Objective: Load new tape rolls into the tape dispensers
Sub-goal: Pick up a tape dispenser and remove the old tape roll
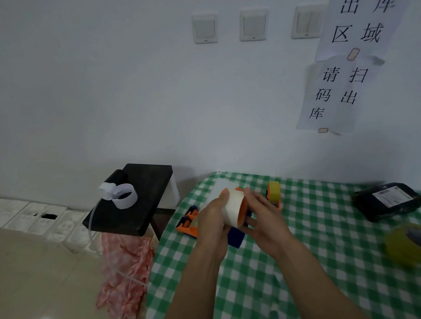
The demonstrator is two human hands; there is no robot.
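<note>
Checked counter (313, 226) against a white wall. A black parcel (388, 201) and a yellowish spare roll (415, 245) are lying at its right. A loaded dispenser (274, 194) is standing just behind the hands, and an orange-and-blue dispenser (188, 223) is lying behind the left hand. A black stool (136, 205) bearing a paper loop (124, 196) is standing beside the counter's left edge. The white roll (231, 208) is being held above the counter, its axis running roughly left to right, its orange hub (243, 214) facing right. The left hand (211, 221) is being wrapped round the white roll, thumb on top. The orange hub is being gripped by the right hand (263, 216), with its fingers (251, 222) curling underneath.
</note>
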